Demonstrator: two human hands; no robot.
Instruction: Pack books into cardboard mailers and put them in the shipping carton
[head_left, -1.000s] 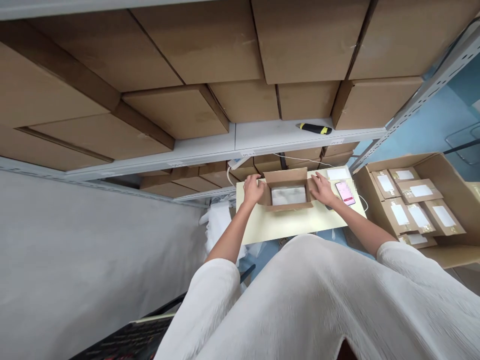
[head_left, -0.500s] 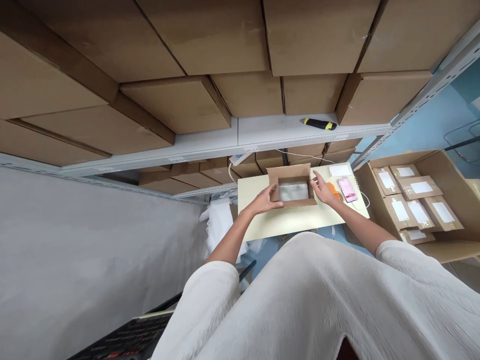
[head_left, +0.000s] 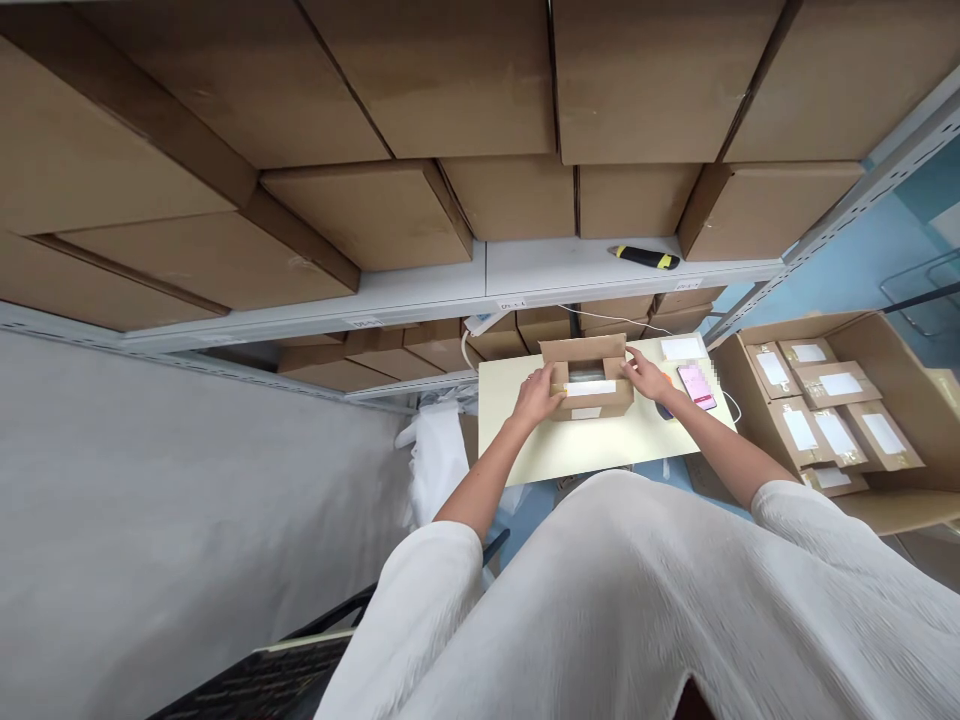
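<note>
A small cardboard box sits on the pale yellow table, its back flap raised and its top partly open. White labels show along its front top edge and front face. At the left end, my left hand grips the box with the thumb toward the front. My right hand holds the right end by the side flap, near the upper corner. What lies inside is mostly hidden behind the front panel. Just beyond my right hand, a phone rests on the table.
A large open carton on the right holds several labelled small boxes. White paper lies behind the phone. A yellow-black utility knife lies on the metal shelf, below stacked cartons. White packing material hangs left of the table.
The front flap has folded inward and upward over the opening, covering the clear wrapping that showed inside. Both hands have closed onto the box ends; the right one was apart from it before.
</note>
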